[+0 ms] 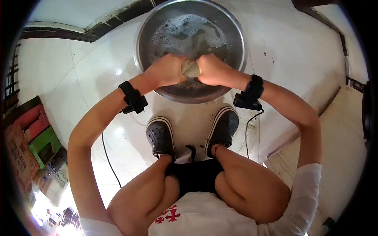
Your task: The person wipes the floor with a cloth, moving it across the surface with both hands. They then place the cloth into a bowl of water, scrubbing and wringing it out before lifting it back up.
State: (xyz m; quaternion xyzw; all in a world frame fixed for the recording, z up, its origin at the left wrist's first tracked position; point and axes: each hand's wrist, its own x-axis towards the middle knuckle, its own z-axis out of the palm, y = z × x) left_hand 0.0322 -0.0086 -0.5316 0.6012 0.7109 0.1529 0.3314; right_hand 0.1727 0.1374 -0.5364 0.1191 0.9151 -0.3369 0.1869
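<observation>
A large round metal basin (243, 55) stands on the floor in front of me, with foamy, murky soapy water (189, 29) in it. Over its near half, both my fists face each other. Between them stretches a bunched, pale greenish-grey cloth (191, 69). My left hand (166, 70) is wrapped around one end of the cloth, and my right hand (214, 70) grips the other. Darker patches show beneath the suds near the basin's middle.
Black straps with small boxes (133, 97) and cables sit on both wrists. My feet, in dark clogs (160, 135), rest on the white tiled floor just below the basin. Cardboard boxes (23, 151) and a green box (44, 146) are at the left.
</observation>
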